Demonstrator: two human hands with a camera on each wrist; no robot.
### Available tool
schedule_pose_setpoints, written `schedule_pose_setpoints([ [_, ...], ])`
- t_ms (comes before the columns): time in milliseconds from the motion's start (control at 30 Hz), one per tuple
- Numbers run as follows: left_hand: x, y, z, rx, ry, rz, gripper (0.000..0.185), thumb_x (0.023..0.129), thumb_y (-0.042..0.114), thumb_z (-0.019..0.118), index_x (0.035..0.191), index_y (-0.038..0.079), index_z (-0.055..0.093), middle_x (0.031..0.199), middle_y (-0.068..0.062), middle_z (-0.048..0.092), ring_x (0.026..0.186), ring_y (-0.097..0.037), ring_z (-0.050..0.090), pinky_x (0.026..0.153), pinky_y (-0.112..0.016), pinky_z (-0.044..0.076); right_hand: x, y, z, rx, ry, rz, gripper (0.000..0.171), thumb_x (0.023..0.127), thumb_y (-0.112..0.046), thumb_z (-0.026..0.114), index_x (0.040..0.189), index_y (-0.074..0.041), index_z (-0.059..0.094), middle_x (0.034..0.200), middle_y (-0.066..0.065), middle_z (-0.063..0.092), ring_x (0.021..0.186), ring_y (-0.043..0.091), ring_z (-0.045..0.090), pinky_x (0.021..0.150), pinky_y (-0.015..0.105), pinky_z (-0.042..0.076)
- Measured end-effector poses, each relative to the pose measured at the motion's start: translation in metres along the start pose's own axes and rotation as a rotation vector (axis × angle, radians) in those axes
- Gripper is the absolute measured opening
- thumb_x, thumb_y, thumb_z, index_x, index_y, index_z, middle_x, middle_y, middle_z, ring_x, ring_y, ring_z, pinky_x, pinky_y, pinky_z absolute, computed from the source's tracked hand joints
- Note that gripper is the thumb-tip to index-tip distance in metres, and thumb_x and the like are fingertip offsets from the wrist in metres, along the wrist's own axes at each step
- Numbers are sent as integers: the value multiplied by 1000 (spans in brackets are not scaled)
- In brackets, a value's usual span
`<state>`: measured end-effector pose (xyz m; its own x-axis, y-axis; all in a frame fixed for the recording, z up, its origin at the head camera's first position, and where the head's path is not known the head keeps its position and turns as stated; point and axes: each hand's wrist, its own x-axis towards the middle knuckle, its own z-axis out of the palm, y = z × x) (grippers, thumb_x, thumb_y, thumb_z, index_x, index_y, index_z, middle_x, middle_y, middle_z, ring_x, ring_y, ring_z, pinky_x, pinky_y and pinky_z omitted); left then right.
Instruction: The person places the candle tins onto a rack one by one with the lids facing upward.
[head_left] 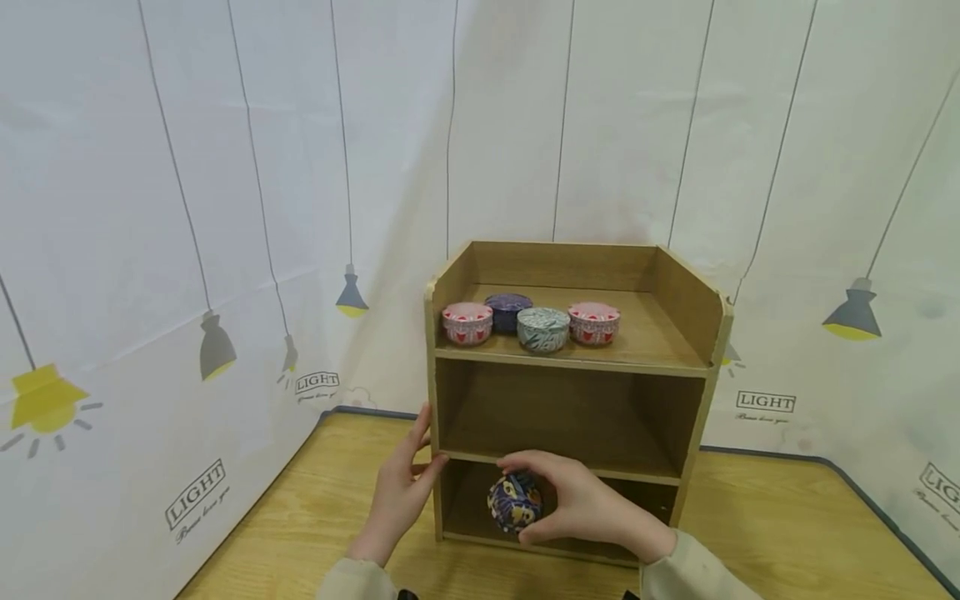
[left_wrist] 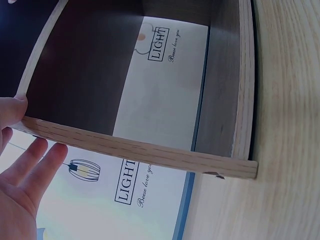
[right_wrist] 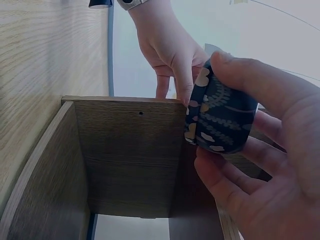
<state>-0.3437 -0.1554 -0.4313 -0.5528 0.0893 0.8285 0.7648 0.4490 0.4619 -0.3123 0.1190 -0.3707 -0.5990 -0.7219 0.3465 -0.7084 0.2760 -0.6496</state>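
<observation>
My right hand (head_left: 581, 504) holds a round dark blue flower-patterned tin (head_left: 515, 502) between thumb and fingers, in front of the bottom compartment of a small wooden shelf (head_left: 558, 471). Tipped on its side in that grip, the tin (right_wrist: 225, 115) shows its lid edge and leaf pattern in the right wrist view. My left hand (head_left: 401, 487) touches the shelf's left side panel. Its thumb (left_wrist: 14, 110) lies on the front edge where the middle board meets the panel; the fingers (left_wrist: 47, 170) extend nearly straight along the outer side.
On the top board stand two pink tins (head_left: 467, 323) (head_left: 593, 323), a purple tin (head_left: 507, 312) and a pale green tin (head_left: 543, 330). Wood-grained table (head_left: 780, 525) surrounds the shelf. White lamp-printed sheets (head_left: 615, 125) rise behind and at both sides.
</observation>
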Motion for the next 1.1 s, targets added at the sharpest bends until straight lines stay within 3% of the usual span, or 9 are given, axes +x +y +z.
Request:
schedule_pose_setpoints([
  [267, 2, 0, 0, -8, 1, 1, 79, 85, -6, 70, 152, 13, 34, 144, -13, 48, 107, -34, 62, 67, -32, 60, 2, 0, 0, -16, 12, -56, 83, 72, -9, 86, 144, -22, 47, 134, 9, 54, 117, 17, 54, 91, 31, 52],
  [633, 0, 1, 1, -4, 10, 4, 79, 84, -7, 71, 152, 13, 35, 142, -13, 49, 106, -34, 63, 67, -26, 59, 3, -2, 1, -98, 38, -68, 88, 71, -11, 87, 146, -22, 43, 129, -4, 55, 116, 14, 52, 94, 34, 50],
  [1100, 0, 0, 1, -9, -1, -3, 80, 84, -6, 71, 152, 13, 33, 143, -12, 49, 107, -34, 62, 65, -31, 60, 7, -4, 3, -104, 21, -93, 68, 72, -11, 86, 133, -22, 57, 128, -10, 52, 111, 11, 54, 92, 32, 51],
])
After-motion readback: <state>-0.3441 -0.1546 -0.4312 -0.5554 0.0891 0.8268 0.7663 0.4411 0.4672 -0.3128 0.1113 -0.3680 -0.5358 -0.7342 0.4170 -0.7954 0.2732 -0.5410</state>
